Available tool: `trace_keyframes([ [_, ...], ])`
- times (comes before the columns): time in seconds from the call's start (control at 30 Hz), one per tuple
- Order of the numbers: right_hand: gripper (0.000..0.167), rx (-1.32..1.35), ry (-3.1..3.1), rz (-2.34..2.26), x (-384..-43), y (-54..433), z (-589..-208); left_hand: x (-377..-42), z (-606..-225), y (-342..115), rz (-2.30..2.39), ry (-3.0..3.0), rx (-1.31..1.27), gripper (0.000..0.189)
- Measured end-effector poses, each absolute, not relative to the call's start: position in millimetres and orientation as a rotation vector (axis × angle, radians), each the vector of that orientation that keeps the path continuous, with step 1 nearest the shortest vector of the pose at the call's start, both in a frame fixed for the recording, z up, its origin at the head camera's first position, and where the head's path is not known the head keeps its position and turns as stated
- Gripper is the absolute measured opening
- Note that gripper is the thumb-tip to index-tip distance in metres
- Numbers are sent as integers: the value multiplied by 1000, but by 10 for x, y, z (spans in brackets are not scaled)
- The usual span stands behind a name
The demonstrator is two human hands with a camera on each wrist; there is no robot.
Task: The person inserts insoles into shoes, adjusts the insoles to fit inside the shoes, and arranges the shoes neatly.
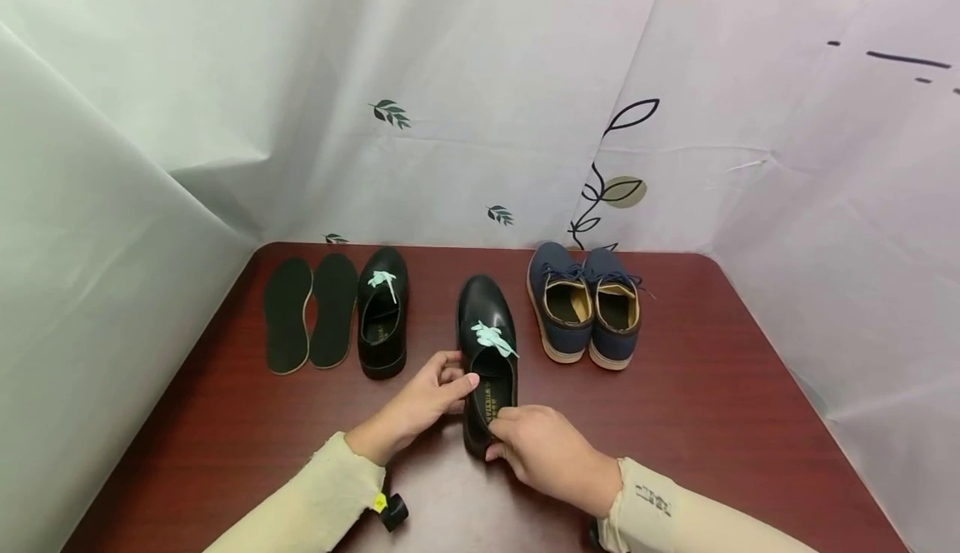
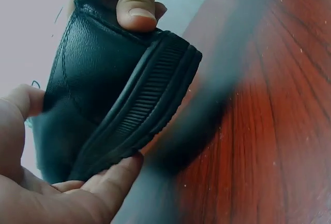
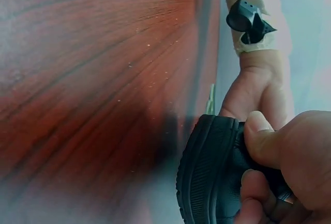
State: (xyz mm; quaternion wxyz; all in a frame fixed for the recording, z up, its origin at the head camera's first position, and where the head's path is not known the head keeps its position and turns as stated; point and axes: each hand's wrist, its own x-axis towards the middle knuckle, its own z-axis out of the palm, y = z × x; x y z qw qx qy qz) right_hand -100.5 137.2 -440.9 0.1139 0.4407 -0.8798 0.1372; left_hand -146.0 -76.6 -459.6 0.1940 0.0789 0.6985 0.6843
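Note:
A black leather shoe (image 1: 483, 299) with pale mint laces (image 1: 491, 336) points away from me, between my two hands. My left hand (image 1: 427, 399) grips its left side, thumb at the opening and fingers under the sole, as the left wrist view shows. The right hand (image 1: 551, 457) pinches the rim at the heel. In the right wrist view, the thumb (image 3: 264, 138) lies on one side of that rim and curled fingers on the other. Gold lettering shows on the shoe's inner sole (image 1: 488, 399). The heel (image 2: 103, 74) overlaps the wooden tabletop in the left wrist view.
A matching black shoe (image 1: 383, 345) stands to the left, beside two dark insoles (image 1: 287, 320). At the right, a pair of navy lace-up shoes (image 1: 566, 341) stands side by side. White sheeting (image 1: 465, 53) surrounds the reddish-brown table (image 1: 712, 353) at the back and sides.

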Motion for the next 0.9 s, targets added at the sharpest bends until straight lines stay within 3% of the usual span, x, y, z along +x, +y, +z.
trace_keyframes([
  [0.6, 22, 1266, -2800, 489, -1167, 1317, -4508, -1607, -4695, -800, 1607, 2299, 214, 61],
  [0.77, 23, 1271, -2835, 523, -1169, 1335, -4484, -1640, -4625, -757, 1556, 2398, 225, 73],
  [0.9, 22, 1284, -2835, 519, -1176, 1346, -4486, -1688, -4488, -711, 1252, 2673, 369, 81],
])
